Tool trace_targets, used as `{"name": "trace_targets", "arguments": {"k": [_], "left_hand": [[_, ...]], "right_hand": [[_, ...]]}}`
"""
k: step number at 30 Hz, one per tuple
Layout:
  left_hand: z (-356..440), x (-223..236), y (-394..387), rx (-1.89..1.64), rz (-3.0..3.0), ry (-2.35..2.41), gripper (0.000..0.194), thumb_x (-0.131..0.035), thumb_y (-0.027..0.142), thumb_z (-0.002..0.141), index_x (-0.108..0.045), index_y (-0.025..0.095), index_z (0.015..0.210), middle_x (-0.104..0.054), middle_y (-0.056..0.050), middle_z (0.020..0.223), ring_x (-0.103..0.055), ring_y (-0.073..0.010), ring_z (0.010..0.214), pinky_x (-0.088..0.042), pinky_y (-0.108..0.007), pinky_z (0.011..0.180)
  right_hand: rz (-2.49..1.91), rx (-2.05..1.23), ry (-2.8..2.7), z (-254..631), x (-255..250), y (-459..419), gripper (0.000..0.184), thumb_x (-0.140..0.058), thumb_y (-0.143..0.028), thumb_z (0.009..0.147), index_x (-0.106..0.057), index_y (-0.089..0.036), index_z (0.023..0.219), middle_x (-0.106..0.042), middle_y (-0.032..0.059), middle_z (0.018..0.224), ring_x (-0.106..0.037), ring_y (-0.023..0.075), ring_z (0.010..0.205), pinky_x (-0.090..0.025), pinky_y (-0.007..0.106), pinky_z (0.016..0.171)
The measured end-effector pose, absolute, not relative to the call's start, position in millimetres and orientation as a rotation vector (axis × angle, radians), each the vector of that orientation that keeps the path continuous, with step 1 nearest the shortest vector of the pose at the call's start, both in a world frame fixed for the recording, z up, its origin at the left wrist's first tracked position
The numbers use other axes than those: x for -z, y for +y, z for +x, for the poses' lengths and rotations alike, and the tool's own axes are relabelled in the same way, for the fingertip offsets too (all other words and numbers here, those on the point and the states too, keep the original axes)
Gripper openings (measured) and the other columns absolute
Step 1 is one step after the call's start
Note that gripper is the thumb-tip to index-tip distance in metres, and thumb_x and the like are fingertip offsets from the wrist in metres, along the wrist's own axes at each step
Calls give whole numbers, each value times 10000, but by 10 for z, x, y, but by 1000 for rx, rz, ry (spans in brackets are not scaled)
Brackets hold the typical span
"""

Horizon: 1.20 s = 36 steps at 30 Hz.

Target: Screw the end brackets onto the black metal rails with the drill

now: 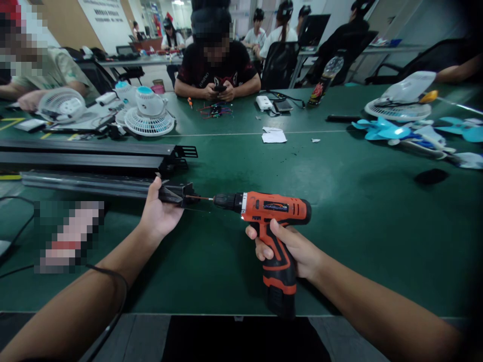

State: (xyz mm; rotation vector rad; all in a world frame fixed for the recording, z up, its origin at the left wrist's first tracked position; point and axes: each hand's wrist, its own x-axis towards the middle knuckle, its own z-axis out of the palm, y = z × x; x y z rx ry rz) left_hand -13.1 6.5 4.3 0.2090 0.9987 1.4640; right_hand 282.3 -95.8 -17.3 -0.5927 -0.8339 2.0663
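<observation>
My right hand [290, 246] is wrapped round the grip of an orange and black cordless drill [277, 208]. The drill points left, and a long thin bit [202, 197] runs from its chuck to the end of a black metal profile [94, 186]. Whether the bit sits on a screw is too small to tell. My left hand [162, 211] holds the profile near that end, thumb on top and fingers hidden beneath. Just behind lie more black profiles [83, 158] with slotted brackets [186, 152] at their ends.
White fan parts [150, 120] stand at the back left, beside a person at work. Opposite me a person holds a phone [219, 88]. Blue fan blades [381, 129] and a bottle [326, 78] are on the right. A black cable [123, 286] crosses my left forearm.
</observation>
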Motion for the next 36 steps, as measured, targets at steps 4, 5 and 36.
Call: {"name": "trace_targets", "arguments": {"k": [4, 5, 36], "left_hand": [[-146, -36, 64, -1457, 219, 992, 196, -704, 437, 953, -673, 248, 995, -774, -46, 980, -771, -243, 925, -626, -418, 922], [-147, -35, 63, -1459, 221, 990, 195, -711, 433, 949, -673, 251, 1011, -774, -43, 982, -772, -242, 926, -625, -419, 925], [-112, -82, 38, -1454, 223, 1026, 247, -674, 469, 977, -669, 233, 1049, -775, -65, 1010, -775, -234, 909, -622, -377, 888]], "right_hand": [[-621, -2085, -834, 2834, 202, -965, 479, -748, -612, 940, -718, -137, 996, -603, -20, 654, -558, 90, 577, -546, 220, 650], [-629, -2085, -835, 2836, 209, -967, 486, -742, -620, 940, -719, -138, 993, -609, -17, 654, -559, 90, 571, -545, 221, 647], [-662, -2107, -785, 2843, 229, -973, 511, -774, -614, 916, -741, -125, 1061, -646, -8, 609, -606, 104, 570, -520, 212, 606]]}}
